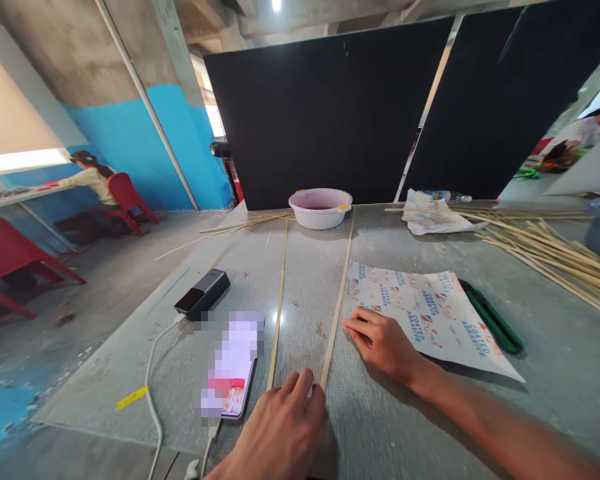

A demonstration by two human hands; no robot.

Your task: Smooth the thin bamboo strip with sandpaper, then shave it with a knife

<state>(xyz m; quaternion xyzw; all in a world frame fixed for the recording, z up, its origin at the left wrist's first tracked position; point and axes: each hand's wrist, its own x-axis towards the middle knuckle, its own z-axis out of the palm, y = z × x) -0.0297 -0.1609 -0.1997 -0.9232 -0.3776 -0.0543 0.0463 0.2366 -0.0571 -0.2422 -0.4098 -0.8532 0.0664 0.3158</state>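
Head view: on a grey tabletop (405,440), a white sheet (415,300) is showing "COATED ABRASIVE" in repeated blue print, and a left strip (281,293) and right strip (341,300), both thin, are lying beside it. The left hand (290,423) is arching palm-down at the strips' near stretch, half closed, its grip hidden; the right hand (383,343) is lying over the sheet's left edge near the right strip, fingers bent and bunched, and one cannot tell whether it is pinching anything.

Rough concrete wall (105,127) painted bright blue below; tall flat black panels (325,127) ahead; red plastic chairs (15,247) on grey floor (130,267); small white light (277,5) glowing overhead.
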